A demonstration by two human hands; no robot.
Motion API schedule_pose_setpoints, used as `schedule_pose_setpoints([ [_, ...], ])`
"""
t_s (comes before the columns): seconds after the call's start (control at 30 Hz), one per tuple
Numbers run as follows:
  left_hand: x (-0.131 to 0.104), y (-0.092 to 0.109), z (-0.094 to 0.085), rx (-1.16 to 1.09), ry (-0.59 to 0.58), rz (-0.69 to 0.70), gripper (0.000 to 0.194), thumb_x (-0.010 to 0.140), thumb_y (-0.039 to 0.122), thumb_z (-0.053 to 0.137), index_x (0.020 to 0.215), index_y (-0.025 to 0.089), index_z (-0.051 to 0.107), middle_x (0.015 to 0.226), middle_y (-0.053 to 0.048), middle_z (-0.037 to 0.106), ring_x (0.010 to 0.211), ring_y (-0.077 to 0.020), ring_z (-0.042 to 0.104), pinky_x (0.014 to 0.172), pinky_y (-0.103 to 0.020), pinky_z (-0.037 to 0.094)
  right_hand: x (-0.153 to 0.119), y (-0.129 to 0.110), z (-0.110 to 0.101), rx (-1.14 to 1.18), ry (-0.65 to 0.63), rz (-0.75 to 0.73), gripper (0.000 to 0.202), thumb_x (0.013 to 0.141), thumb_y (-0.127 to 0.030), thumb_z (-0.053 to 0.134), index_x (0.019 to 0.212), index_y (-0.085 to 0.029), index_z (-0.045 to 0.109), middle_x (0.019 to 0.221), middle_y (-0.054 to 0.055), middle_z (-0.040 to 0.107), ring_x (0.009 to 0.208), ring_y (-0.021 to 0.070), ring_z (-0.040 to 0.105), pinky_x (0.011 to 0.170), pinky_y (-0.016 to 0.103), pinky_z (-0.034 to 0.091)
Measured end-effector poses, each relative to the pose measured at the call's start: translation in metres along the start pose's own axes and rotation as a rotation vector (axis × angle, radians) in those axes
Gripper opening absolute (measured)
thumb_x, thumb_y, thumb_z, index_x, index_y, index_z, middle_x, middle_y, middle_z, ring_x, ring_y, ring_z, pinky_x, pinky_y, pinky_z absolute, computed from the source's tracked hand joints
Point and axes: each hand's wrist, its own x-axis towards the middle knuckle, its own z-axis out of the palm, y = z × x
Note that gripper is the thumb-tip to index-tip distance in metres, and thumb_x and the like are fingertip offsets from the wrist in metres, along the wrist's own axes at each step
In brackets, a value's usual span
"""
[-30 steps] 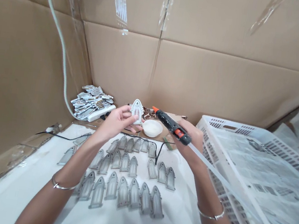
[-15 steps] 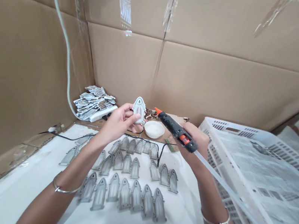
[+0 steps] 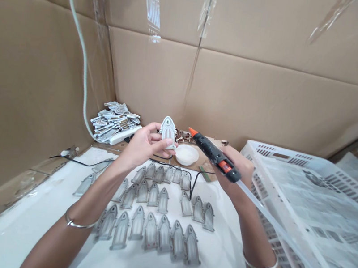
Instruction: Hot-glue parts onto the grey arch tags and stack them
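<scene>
Glue gun [image 3: 214, 157] and pointed piece [image 3: 168, 133] are both up off the table [image 3: 12, 221], with a gap between the orange nozzle [image 3: 193, 131] and the piece's edge. The left hand [image 3: 146, 144] pinches the piece near its lower end, thumb across the front and fingers curled behind, the tip pointing up. The right hand [image 3: 240, 165] is wrapped around the gun; its fingers are mostly hidden, so I cannot tell whether one presses the trigger.

To handle this well, keep that low pinch, which leaves most of the piece's face free, and hold the thumb away from the nozzle, since it may be hot. A steady left wrist matters more than speed: a piece this slim could easily twist under a push. Better to bring the nozzle close lightly than to lean on the frame. Mind the long clear glue stick [image 3: 263, 211] trailing from the back of the gun past the white crate [image 3: 298, 154]; a snag there would probably jerk the tip. Drips are a risk too, so the gun is best kept from lingering over the white bowl [image 3: 187, 155] or the rows of grey pieces [image 3: 151, 231] below
</scene>
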Motion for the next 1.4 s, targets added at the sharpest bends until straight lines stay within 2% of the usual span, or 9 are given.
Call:
schedule_pose_setpoints([
  [0.2,-0.002,0.001,0.001,0.022,0.030,0.030,0.043,0.078,0.035,0.078,0.103,0.016,0.049,0.087,-0.010,0.078,0.072,-0.0226,0.077,0.055,-0.025,0.059,0.002,-0.001,0.000,-0.012,-0.006,0.027,0.017,0.088,-0.033,0.055,0.076,-0.022,0.060,0.067,0.002,0.063,0.061,0.0153,0.058,0.056,0.027,0.040],
  [0.37,-0.003,0.003,0.002,0.036,0.041,0.078,0.043,0.080,0.038,0.076,0.104,0.017,0.047,0.087,-0.010,0.078,0.069,-0.0221,0.076,0.054,-0.026,0.059,0.001,0.000,0.000,0.011,0.016,-0.031,0.014,0.088,-0.031,0.056,0.079,-0.022,0.060,0.069,0.002,0.064,0.061,0.0153,0.059,0.056,0.027,0.041],
  [0.53,-0.007,0.010,0.004,0.008,0.014,0.083,0.040,0.080,0.035,0.077,0.104,0.017,0.052,0.094,-0.011,0.078,0.074,-0.0222,0.076,0.060,-0.028,0.061,0.001,0.000,-0.001,0.014,0.022,-0.018,0.012,0.089,-0.029,0.056,0.079,-0.022,0.060,0.069,0.002,0.064,0.061,0.0145,0.057,0.055,0.026,0.040],
  [0.73,-0.017,0.018,0.008,0.007,-0.019,0.082,0.037,0.080,0.033,0.075,0.106,0.018,0.054,0.095,-0.010,0.078,0.071,-0.0207,0.075,0.052,-0.025,0.056,0.001,0.001,-0.002,-0.007,0.023,-0.007,0.012,0.088,-0.030,0.056,0.079,-0.022,0.060,0.070,0.001,0.064,0.060,0.0142,0.056,0.055,0.026,0.039],
  [0.87,-0.023,0.024,0.012,0.005,-0.051,0.095,0.035,0.081,0.033,0.074,0.106,0.018,0.053,0.091,-0.009,0.077,0.074,-0.0236,0.076,0.049,-0.025,0.055,0.001,0.001,-0.002,-0.013,0.020,-0.010,0.013,0.088,-0.029,0.056,0.078,-0.022,0.059,0.069,0.001,0.064,0.060,0.0143,0.056,0.055,0.026,0.039],
  [1.1,-0.027,0.030,0.015,-0.011,-0.069,0.092,0.034,0.082,0.031,0.073,0.104,0.017,0.051,0.091,-0.010,0.077,0.077,-0.0258,0.076,0.053,-0.027,0.059,0.001,0.001,-0.003,-0.023,0.041,-0.005,0.014,0.088,-0.032,0.060,0.078,-0.022,0.060,0.067,0.000,0.062,0.057,0.0134,0.052,0.054,0.026,0.038],
  [1.27,-0.027,0.031,0.018,-0.038,-0.082,0.060,0.034,0.083,0.028,0.071,0.107,0.016,0.049,0.095,-0.011,0.077,0.077,-0.0231,0.077,0.058,-0.027,0.061,-0.001,0.000,-0.003,0.039,0.107,-0.060,0.011,0.085,-0.026,0.061,0.076,-0.021,0.060,0.066,-0.001,0.062,0.058,0.0131,0.053,0.055,0.026,0.039],
  [1.4,-0.026,0.029,0.021,-0.059,-0.071,0.030,0.028,0.087,0.029,0.066,0.104,0.016,0.048,0.090,-0.010,0.077,0.074,-0.0212,0.077,0.059,-0.026,0.061,0.000,-0.010,-0.008,0.063,0.075,-0.128,0.008,0.088,-0.018,0.059,0.081,-0.021,0.063,0.070,0.000,0.065,0.062,0.0135,0.059,0.058,0.026,0.041],
])
